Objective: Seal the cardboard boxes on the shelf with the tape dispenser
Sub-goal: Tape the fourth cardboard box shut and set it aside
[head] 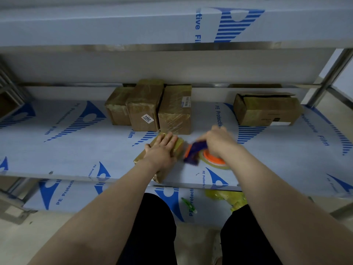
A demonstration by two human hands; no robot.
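Right grip (217, 142) clamps the dispenser (194, 152), blurred, just right of the left grip (162, 148), which presses flat, fingers straight, on the box (179, 147). Box sits near the shelf (76, 150) edge; a hard tape pull could drag it off.

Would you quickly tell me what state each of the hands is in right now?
Left hand: open, pressing flat on the small tape-wrapped brown cardboard box.
Right hand: closed around the blurred purple-and-orange plastic tape dispenser.
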